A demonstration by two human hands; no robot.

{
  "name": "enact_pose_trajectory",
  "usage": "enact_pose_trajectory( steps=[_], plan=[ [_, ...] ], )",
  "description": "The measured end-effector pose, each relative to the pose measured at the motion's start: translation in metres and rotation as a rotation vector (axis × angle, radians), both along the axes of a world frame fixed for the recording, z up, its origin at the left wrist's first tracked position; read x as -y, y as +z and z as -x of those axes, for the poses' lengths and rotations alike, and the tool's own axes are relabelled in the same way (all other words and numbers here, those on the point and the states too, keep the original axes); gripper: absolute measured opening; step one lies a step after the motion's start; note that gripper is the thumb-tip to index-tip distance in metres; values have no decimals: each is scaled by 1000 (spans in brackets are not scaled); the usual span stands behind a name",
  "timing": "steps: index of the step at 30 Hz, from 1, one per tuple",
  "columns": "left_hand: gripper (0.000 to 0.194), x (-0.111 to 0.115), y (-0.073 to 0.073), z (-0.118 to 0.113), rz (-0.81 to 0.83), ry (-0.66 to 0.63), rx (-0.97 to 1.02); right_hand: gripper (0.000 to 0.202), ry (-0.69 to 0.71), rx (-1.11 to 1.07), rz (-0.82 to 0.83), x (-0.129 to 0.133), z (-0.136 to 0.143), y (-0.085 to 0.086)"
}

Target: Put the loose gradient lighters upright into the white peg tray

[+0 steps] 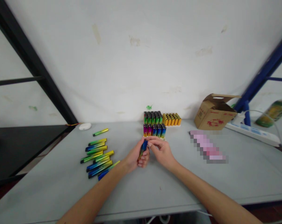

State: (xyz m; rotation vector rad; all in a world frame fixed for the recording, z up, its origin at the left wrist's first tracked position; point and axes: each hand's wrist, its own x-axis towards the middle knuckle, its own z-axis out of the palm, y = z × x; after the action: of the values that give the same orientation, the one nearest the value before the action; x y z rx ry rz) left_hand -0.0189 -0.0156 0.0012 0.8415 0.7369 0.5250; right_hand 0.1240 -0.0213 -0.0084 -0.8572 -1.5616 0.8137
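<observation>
My left hand [136,157] is wrapped round a blue lighter-like tube [143,148], which tilts with its dark end up. The fingertips of my right hand [161,150] are pinched at that upper end; whether they grip the tube or something small is hidden. Just behind my hands stand upright purple and blue tubes [159,131]. Farther back are rows of green tubes with black tops [153,118] and, beside them, orange ones [172,119]. Several green, yellow and blue tubes [100,168] lie in a loose column left of my left hand.
On the grey table [173,193], a white case [85,126] lies at the back left. An open cardboard box [213,115], a blurred pink object [207,146] and a white power strip [254,133] are on the right. A wall rises behind.
</observation>
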Motion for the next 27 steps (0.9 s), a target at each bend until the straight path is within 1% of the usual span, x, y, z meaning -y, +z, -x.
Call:
enact_pose_trajectory(
  steps=[2, 4, 5, 7, 9, 11, 13, 16, 20, 23, 27],
  plan=[
    [62, -2, 1, 2, -38, 22, 23, 21, 7, 9, -2, -2, -2, 3],
    [61, -4, 3, 5, -111, 65, 56, 18, -42, 15, -38, -4, -11, 8],
    [60, -5, 4, 7, -150, 90, 75, 17, -104, 18, -70, -6, -18, 11],
    [59, -7, 7, 12, -199, 133, 118, 16, -274, 22, -171, -11, -35, 15],
    [58, -11, 9, 18, -196, 163, 160, 18, -454, 12, -231, -19, -53, 14],
    [59, -15, 11, 24, -166, 186, 190, 23, -577, 12, -185, -28, -68, 9],
    [59, -19, 12, 29, -140, 222, 207, 29, -632, 51, -93, -38, -77, -1],
    [58, -22, 12, 34, -110, 295, 222, 35, -618, 150, -21, -49, -81, -19],
    [56, -23, 13, 38, -89, 355, 233, 40, -568, 135, 35, -58, -81, -35],
    [54, -24, 12, 37, -106, 360, 220, 41, -559, 89, 82, -62, -84, -39],
    [52, -26, 1, 33, -160, 346, 100, 41, -570, 37, 124, -61, -87, -36]
  ],
)
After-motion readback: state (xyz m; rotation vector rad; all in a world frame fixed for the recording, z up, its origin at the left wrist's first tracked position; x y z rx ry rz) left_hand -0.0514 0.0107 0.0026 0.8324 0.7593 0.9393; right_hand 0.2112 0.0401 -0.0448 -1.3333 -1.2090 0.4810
